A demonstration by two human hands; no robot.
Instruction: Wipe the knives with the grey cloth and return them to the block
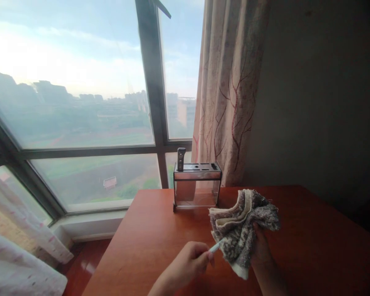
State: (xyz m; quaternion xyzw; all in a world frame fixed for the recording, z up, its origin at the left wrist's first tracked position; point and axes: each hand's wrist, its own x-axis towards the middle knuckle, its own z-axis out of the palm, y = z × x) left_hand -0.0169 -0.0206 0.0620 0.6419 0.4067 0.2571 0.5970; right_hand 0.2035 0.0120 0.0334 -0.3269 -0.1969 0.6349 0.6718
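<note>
My left hand (195, 257) is closed around a slim pale blue handle (216, 246). The handle's far end goes into a grey and cream rag (239, 242), so I cannot tell what kind of tool it belongs to. Bunched up above the table, the rag is gripped from its right side by my right hand (262, 248), whose fingers are partly hidden by the folds. Beyond both hands a clear knife block (197, 176) with a dark frame stands upright, and a knife with a dark handle (181, 159) sits in its left slot.
Under everything is a reddish-brown wooden table (142, 242). Behind it rise a large window (89, 111) with a grey frame and a patterned curtain (231, 90). Another pale curtain (21, 259) hangs at the lower left. A dark wall (314, 102) is on the right.
</note>
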